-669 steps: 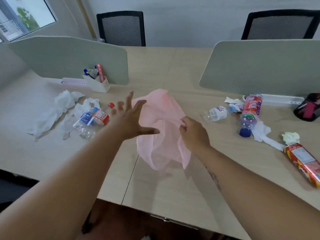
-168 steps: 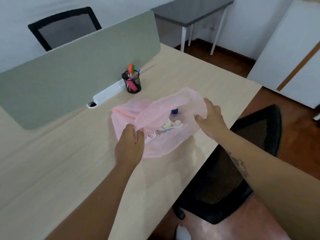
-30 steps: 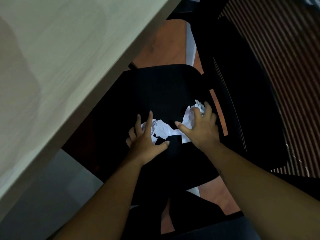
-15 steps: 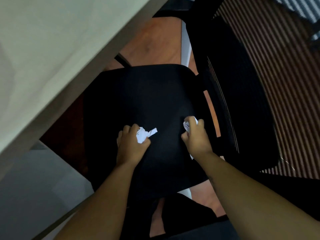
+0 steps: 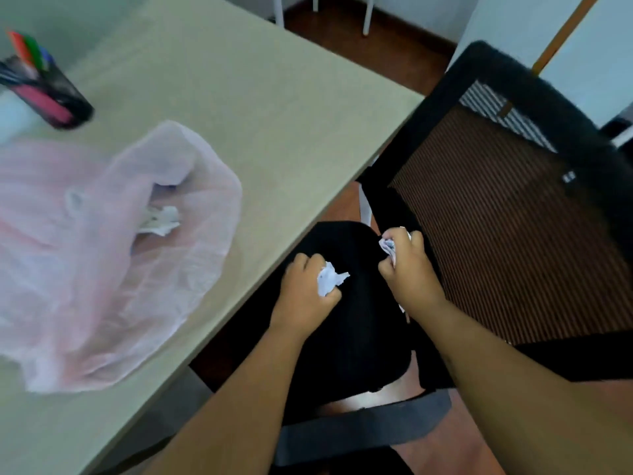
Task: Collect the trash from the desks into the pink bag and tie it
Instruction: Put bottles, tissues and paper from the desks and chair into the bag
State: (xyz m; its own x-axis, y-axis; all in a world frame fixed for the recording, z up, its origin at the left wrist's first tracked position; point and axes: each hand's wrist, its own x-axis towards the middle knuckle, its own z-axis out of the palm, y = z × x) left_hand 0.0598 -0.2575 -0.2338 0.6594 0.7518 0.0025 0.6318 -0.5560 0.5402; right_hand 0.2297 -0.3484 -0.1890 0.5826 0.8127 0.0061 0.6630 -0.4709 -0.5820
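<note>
While the knot is not yet started, most of the collecting looks done. At the far left, a black mesh pen holder [image 5: 51,101] with coloured markers stands on the pale wooden desk [image 5: 257,114]. Nearer than it, the thin translucent pink plastic bag [image 5: 102,269] lies slumped on the desk, its mouth gaping toward the right. Crumpled white tissue [image 5: 159,219] shows inside the bag; the other contents are too blurred to name.

Right of the desk edge, over the black padded chair seat [image 5: 359,337], the left hand [image 5: 305,296] is curled tight round 1 crumpled white paper scrap [image 5: 329,282], a corner of which pokes out beside the thumb. Just to its right, the right hand [image 5: 407,265] is fisted round a 2nd crumpled white paper wad [image 5: 388,246]. Beyond the hands, to the right, rises the black-framed mesh chair back [image 5: 496,234].

By my judgement 3 things are left: carry both pieces left to the bag's mouth, drop them in, then gather the rim and tie it. Whether other desks hold more trash cannot be told from this view.
</note>
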